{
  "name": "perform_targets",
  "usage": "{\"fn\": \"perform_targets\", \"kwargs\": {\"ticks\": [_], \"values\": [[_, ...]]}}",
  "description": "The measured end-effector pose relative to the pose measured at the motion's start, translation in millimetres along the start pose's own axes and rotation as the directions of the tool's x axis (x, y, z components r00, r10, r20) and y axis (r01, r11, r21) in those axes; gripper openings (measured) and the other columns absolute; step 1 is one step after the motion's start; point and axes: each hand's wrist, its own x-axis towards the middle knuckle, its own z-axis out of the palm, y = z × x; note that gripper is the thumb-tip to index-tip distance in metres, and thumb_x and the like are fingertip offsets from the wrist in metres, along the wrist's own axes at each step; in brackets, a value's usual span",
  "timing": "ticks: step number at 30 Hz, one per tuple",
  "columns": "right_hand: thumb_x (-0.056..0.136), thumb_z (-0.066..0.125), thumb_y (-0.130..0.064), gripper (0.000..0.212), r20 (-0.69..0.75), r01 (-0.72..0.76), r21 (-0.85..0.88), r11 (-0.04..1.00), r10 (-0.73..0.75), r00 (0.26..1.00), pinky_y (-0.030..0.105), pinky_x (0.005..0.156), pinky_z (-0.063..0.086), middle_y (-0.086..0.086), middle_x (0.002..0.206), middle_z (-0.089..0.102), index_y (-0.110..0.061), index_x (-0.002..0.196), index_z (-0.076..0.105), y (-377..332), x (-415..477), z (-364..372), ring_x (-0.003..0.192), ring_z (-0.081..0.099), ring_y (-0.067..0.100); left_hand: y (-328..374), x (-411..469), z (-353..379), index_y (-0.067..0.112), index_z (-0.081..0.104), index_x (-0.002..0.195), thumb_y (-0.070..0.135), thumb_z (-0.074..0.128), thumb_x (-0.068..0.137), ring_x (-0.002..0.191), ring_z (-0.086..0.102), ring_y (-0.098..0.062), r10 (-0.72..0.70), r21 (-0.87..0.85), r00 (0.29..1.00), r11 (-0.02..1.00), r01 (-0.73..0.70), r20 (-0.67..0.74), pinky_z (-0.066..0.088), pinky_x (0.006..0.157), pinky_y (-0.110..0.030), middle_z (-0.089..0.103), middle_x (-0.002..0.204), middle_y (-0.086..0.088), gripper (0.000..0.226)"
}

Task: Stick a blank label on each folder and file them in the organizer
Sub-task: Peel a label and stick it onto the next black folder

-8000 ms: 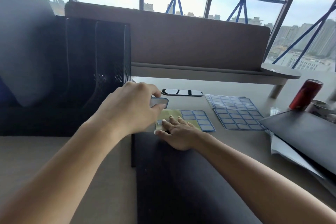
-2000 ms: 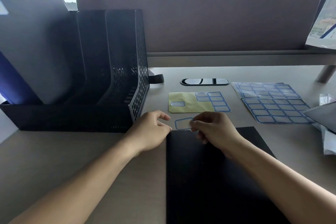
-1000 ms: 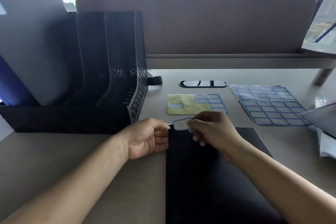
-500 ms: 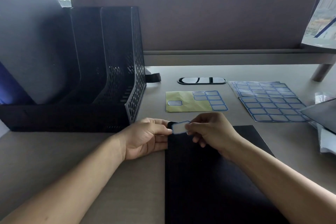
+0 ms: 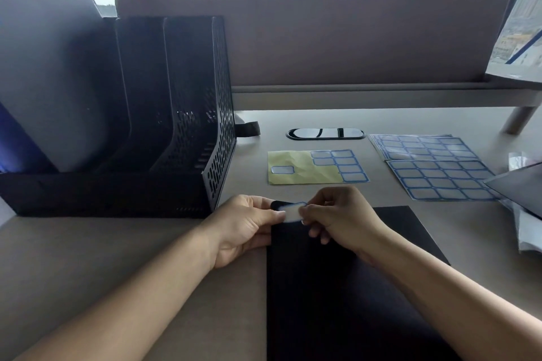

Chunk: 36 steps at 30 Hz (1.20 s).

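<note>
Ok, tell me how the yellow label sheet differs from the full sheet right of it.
The yellow sheet is mostly peeled, backing bare; the full sheet is covered in labels. The yellow sheet looks creased, the full sheet smooth. Both carry blue-bordered blank labels.

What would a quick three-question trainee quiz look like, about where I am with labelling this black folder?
1. True or false: the label is held over the near right corner of the black folder.
2. The left hand and right hand are both in view. Which touches the label? A) left only B) right only C) both
3. Fill in: the partly used label sheet beyond the folder has a ___ backing.

Key: 1 false, it is at the far left corner. 2 C. 3 yellow.
</note>
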Motion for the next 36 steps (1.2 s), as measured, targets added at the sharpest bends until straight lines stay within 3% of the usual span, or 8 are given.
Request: {"fn": "perform_targets", "kwargs": {"ticks": [3,7,22,29,33,36], "values": [[0.084,0.07,-0.01,0.014,-0.004,-0.003,-0.015,1.0,0.003,1.0,0.025,0.045,0.045,0.007,0.063,0.07,-0.007,0.071,0.066,0.1,0.2,-0.9,0.05,0.06,0.017,-3.5,2.3,4.3,-0.002,0.066,0.11,0.003,0.065,0.09,0.085,0.071,-0.022,0.028,0.046,0.996,0.999,-0.024,-0.091,0.059,0.07,-0.032,0.073,0.105,-0.019,0.021],[0.085,0.07,-0.011,0.015,0.004,-0.008,-0.039,0.999,0.008,1.0,0.024,0.046,0.046,0.006,0.062,0.07,-0.007,0.072,0.066,-0.6,-0.1,-1.1,0.046,0.059,0.013,-7.1,4.4,7.3,0.0,0.068,0.105,0.003,0.066,0.09,0.087,0.071,-0.024,0.063,0.092,0.984,0.995,-0.049,-0.165,0.059,0.073,-0.034,0.073,0.103,-0.019,0.016],[0.086,0.068,-0.011,0.013,-0.007,-0.032,-0.139,0.99,0.031,0.999,0.022,0.046,0.049,0.011,0.067,0.073,-0.007,0.074,0.068,-2.3,-0.6,-0.2,0.05,0.066,0.014,-6.3,2.2,7.9,0.007,0.07,0.089,0.0,0.067,0.088,0.076,0.071,-0.017,0.095,0.103,0.98,0.992,-0.078,-0.175,0.058,0.068,-0.034,0.073,0.083,-0.009,0.008],[0.085,0.066,-0.012,0.015,-0.017,-0.046,-0.166,0.985,0.044,0.999,0.024,0.046,0.05,0.01,0.062,0.072,-0.007,0.07,0.066,-3.3,-0.5,1.5,0.048,0.066,0.017,-6.2,3.1,7.7,0.003,0.07,0.096,-0.001,0.066,0.088,0.082,0.069,-0.022,0.095,0.101,0.978,0.992,-0.078,-0.184,0.06,0.074,-0.037,0.072,0.091,-0.014,0.01],[0.086,0.066,-0.013,0.014,-0.01,-0.054,-0.165,0.985,0.053,0.999,0.025,0.047,0.052,0.009,0.063,0.072,-0.008,0.072,0.067,-2.6,-0.5,1.2,0.05,0.067,0.017,-7.3,3.7,7.9,0.006,0.07,0.093,0.001,0.066,0.089,0.079,0.069,-0.021,0.106,0.103,0.976,0.991,-0.087,-0.189,0.057,0.067,-0.034,0.072,0.087,-0.012,0.008],[0.085,0.066,-0.012,0.014,-0.017,-0.055,-0.147,0.988,0.053,0.998,0.025,0.047,0.052,0.009,0.064,0.072,-0.008,0.072,0.067,-2.2,-0.6,1.2,0.05,0.066,0.016,-9.8,5.0,11.1,0.008,0.071,0.089,0.011,0.068,0.09,0.076,0.066,-0.022,0.154,0.137,0.964,0.983,-0.126,-0.217,0.057,0.074,-0.039,0.071,0.081,-0.01,0.004]]}}
